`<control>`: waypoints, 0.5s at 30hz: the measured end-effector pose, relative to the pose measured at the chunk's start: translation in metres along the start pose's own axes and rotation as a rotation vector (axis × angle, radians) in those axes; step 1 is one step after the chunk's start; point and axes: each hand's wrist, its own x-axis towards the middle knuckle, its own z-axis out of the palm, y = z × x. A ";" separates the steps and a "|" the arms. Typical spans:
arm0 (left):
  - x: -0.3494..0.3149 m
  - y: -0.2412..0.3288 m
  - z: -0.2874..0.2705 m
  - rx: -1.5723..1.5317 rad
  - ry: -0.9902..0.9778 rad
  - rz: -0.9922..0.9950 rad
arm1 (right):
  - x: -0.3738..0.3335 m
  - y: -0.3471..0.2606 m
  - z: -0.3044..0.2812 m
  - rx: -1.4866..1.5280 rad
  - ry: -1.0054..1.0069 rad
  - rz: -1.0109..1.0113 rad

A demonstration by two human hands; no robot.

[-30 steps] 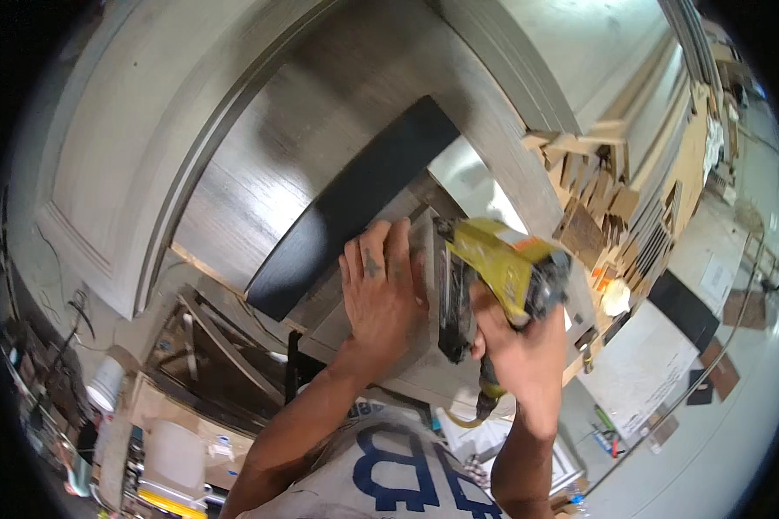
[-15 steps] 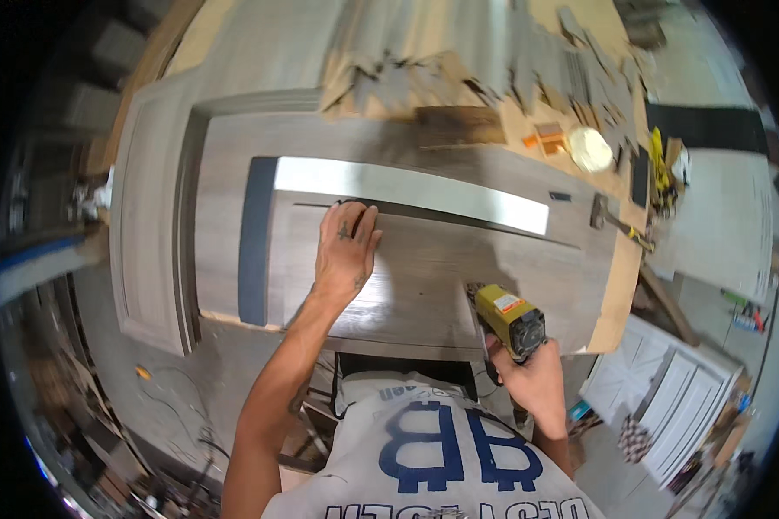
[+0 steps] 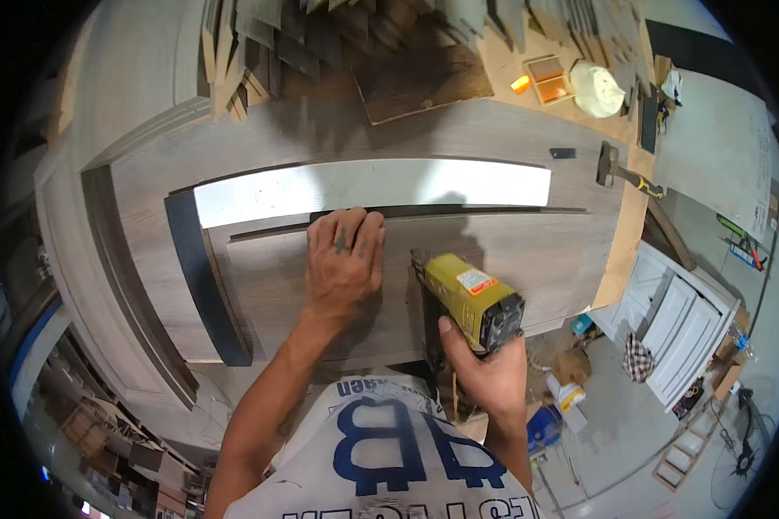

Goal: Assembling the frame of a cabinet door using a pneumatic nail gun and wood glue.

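Observation:
My left hand (image 3: 344,259) lies flat, fingers together, on a grey wood-grain panel (image 3: 537,259), its fingertips at a thin dark strip (image 3: 459,210) along the panel's far edge. Beyond the strip a glossy black board (image 3: 363,186) reflects bright light. My right hand (image 3: 485,368) grips a yellow and black nail gun (image 3: 467,298), whose nose rests on the panel just right of my left hand.
A hammer (image 3: 623,173) lies at the right end of the workbench. Stacked wood offcuts (image 3: 389,35), a small orange box (image 3: 550,80) and a white bundle (image 3: 599,89) sit at the far side. A white cabinet door (image 3: 679,320) lies on the floor to the right.
The view has swung from a tilted look at the boards to a straight-down one. My left hand slid right along the strip, and the nail gun came up from the near edge onto the panel.

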 end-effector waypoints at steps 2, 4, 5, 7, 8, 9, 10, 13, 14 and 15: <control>-0.001 -0.004 -0.001 -0.003 -0.022 0.026 | 0.008 -0.011 0.014 0.013 -0.022 0.100; -0.002 -0.007 -0.002 -0.027 -0.031 0.008 | 0.014 -0.017 0.024 0.043 -0.020 0.127; -0.001 -0.008 -0.004 -0.035 -0.046 0.009 | 0.015 -0.018 0.028 0.033 -0.021 0.137; -0.001 -0.009 -0.004 -0.054 -0.064 0.012 | 0.016 -0.020 0.032 -0.022 0.004 0.038; -0.001 -0.009 -0.005 -0.063 -0.065 0.005 | 0.015 -0.021 0.034 -0.033 0.003 0.043; -0.002 -0.009 -0.006 -0.071 -0.081 -0.017 | 0.014 -0.021 0.036 -0.058 0.021 0.040; -0.003 -0.009 -0.006 -0.079 -0.097 -0.038 | 0.013 -0.022 0.038 -0.082 0.039 0.036; -0.003 -0.012 -0.007 -0.104 -0.086 -0.045 | 0.013 -0.025 0.040 -0.124 0.048 0.068; -0.003 -0.012 -0.007 -0.109 -0.085 -0.049 | 0.012 -0.027 0.041 -0.130 0.048 0.070; -0.004 -0.012 -0.007 -0.114 -0.087 -0.048 | 0.012 -0.029 0.041 -0.080 0.053 0.119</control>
